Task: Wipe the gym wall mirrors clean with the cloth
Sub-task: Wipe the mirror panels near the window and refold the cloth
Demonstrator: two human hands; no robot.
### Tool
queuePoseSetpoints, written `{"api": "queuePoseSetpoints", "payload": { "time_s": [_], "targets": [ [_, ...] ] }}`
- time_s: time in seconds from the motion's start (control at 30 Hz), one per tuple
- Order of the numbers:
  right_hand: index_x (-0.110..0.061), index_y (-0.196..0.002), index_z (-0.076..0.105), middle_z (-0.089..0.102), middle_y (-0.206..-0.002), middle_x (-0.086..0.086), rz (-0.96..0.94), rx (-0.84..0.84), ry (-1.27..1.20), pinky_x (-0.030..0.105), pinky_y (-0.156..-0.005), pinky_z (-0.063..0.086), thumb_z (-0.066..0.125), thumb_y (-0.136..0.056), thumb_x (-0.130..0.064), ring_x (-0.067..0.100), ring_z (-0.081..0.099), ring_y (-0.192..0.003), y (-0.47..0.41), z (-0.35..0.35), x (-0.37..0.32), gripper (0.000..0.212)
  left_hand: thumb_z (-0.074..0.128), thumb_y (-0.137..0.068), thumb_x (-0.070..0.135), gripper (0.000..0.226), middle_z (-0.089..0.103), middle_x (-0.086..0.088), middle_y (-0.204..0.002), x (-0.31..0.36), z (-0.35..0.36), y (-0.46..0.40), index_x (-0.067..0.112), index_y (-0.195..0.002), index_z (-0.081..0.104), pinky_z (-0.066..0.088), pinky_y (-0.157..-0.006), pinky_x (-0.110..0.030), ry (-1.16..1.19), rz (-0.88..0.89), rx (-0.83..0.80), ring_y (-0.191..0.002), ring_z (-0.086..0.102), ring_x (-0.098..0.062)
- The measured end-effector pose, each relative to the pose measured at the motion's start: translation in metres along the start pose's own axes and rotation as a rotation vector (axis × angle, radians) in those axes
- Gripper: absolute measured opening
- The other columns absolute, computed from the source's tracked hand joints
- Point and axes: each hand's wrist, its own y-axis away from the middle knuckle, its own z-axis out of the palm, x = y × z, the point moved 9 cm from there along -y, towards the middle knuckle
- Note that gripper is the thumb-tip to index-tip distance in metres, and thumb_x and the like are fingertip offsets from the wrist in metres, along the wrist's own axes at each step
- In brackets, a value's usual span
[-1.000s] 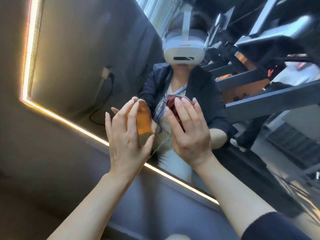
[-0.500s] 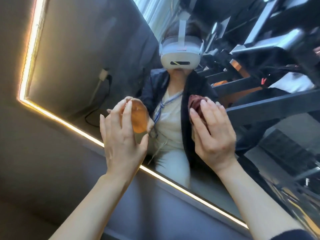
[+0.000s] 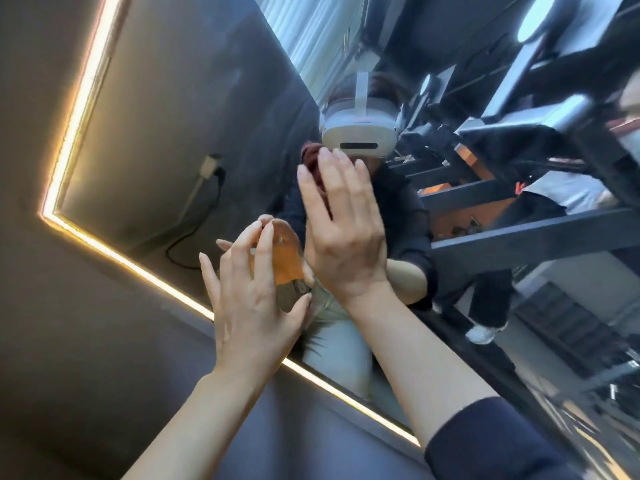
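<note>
One large wall mirror (image 3: 166, 109) filled most of the view, tilted across the frame and bordered along its left and lower edges by a glowing LED strip (image 3: 114, 252). The grey wall (image 3: 69, 358) ran below and left of that strip. In the glass showed dark gym machines (image 3: 519, 188), a wall socket with a trailing cable (image 3: 207, 168), and the person's own reflection wearing a white headset (image 3: 358, 133).

The right hand (image 3: 343, 233) lay flat toward the glass, fingers straight and slightly spread, pressing a dark red cloth (image 3: 311, 159) against the mirror. Only a bunched edge of the cloth showed past the fingertips, up and left of the palm; the rest was hidden under the hand. It sat well inside the mirror, above the lower edge.

The left hand (image 3: 256, 299) was just below and left of the right, near the mirror's lower edge, fingers and thumb curled round a small bottle (image 3: 287, 268) with amber liquid in it. What kind of top it had could not be made out.

Judging by this, wiping was under way. The cloth lay directly beneath the right palm, so that hand alone would carry any stroke, with untouched glass stretching toward the upper left corner. The bottle hand crowded the lower side, so a downward sweep risked a bump.
</note>
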Motion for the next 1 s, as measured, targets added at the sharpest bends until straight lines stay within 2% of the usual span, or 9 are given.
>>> {"api": "queuePoseSetpoints", "payload": {
  "time_s": [0.1,0.17,0.23,0.37,0.5,0.67,0.87,0.93,1.0],
  "targets": [
    [-0.002,-0.127,0.068,0.062,-0.134,0.022,-0.034,-0.041,-0.027,0.052,-0.111,0.042,0.039,-0.107,-0.018,0.038,0.056,-0.129,-0.018,0.015,-0.013,0.038,0.089,-0.066,0.023,0.093,0.036,0.0,-0.148,0.002,-0.005,-0.002,0.011,-0.146,0.043,0.006,-0.116,-0.062,0.011,0.032,0.012,-0.136,0.039,-0.025],
    [-0.003,-0.126,0.069,0.062,-0.134,0.021,-0.072,-0.026,-0.015,0.051,-0.11,0.042,0.049,-0.103,-0.009,0.036,0.056,-0.129,-0.015,0.004,0.001,0.031,0.09,-0.064,0.024,0.096,0.036,-0.002,-0.148,0.006,-0.004,-0.007,0.011,-0.147,0.043,0.006,-0.116,-0.061,-0.011,0.059,0.008,-0.136,0.038,-0.026],
    [-0.003,-0.127,0.068,0.061,-0.136,0.021,-0.075,-0.006,0.035,0.052,-0.11,0.043,0.059,-0.094,0.0,0.036,0.055,-0.131,-0.002,-0.018,0.035,0.034,0.093,-0.061,0.023,0.101,0.038,-0.006,-0.148,0.011,-0.002,-0.014,0.009,-0.147,0.043,0.01,-0.116,-0.066,-0.032,0.083,0.007,-0.135,0.039,-0.029],
    [-0.002,-0.131,0.065,0.056,-0.139,0.024,0.044,0.029,0.235,0.053,-0.112,0.041,0.071,-0.082,0.004,0.038,0.051,-0.134,0.047,-0.08,0.118,0.049,0.092,-0.062,0.027,0.101,0.04,-0.011,-0.149,0.036,0.005,-0.029,0.006,-0.148,0.041,0.013,-0.114,-0.069,-0.079,0.161,-0.002,-0.133,0.04,-0.033],
    [0.0,-0.128,0.066,0.056,-0.138,0.027,0.204,0.053,0.317,0.055,-0.113,0.039,0.073,-0.08,0.006,0.041,0.052,-0.131,0.087,-0.112,0.152,0.049,0.087,-0.069,0.032,0.098,0.04,-0.013,-0.15,0.067,0.007,-0.043,0.006,-0.15,0.039,0.013,-0.116,-0.069,-0.166,0.321,-0.044,-0.135,0.039,-0.033],
    [0.005,-0.127,0.065,0.055,-0.137,0.03,0.372,0.169,0.193,0.056,-0.116,0.035,0.063,-0.088,0.009,0.043,0.05,-0.132,0.049,-0.082,0.122,0.039,0.087,-0.069,0.038,0.1,0.039,-0.014,-0.148,0.067,-0.004,-0.066,0.006,-0.15,0.037,0.016,-0.114,-0.071,-0.297,0.386,-0.065,-0.132,0.04,-0.036],
    [0.0,-0.133,0.062,0.056,-0.14,0.024,0.138,0.023,-0.049,0.054,-0.115,0.034,0.027,-0.106,-0.01,0.041,0.05,-0.134,-0.045,-0.002,0.036,0.045,0.091,-0.063,0.035,0.107,0.04,-0.014,-0.149,0.053,-0.025,-0.084,0.006,-0.15,0.037,0.02,-0.111,-0.073,-0.394,0.327,-0.1,-0.132,0.04,-0.037],
    [0.001,-0.131,0.064,0.057,-0.139,0.024,0.079,-0.033,-0.111,0.053,-0.115,0.034,0.015,-0.107,-0.014,0.041,0.051,-0.133,-0.063,0.01,0.026,0.056,0.092,-0.061,0.035,0.11,0.04,-0.014,-0.15,0.055,-0.03,-0.089,0.006,-0.151,0.036,0.024,-0.109,-0.074,-0.42,0.316,-0.1,-0.132,0.04,-0.038],
    [0.0,-0.129,0.065,0.058,-0.138,0.023,0.021,-0.045,-0.103,0.052,-0.115,0.032,0.014,-0.106,-0.014,0.039,0.052,-0.132,-0.07,0.008,0.034,0.057,0.091,-0.062,0.038,0.109,0.04,-0.014,-0.15,0.063,-0.03,-0.096,0.006,-0.15,0.036,0.026,-0.108,-0.074,-0.433,0.327,-0.096,-0.132,0.041,-0.038]
  ]
}}
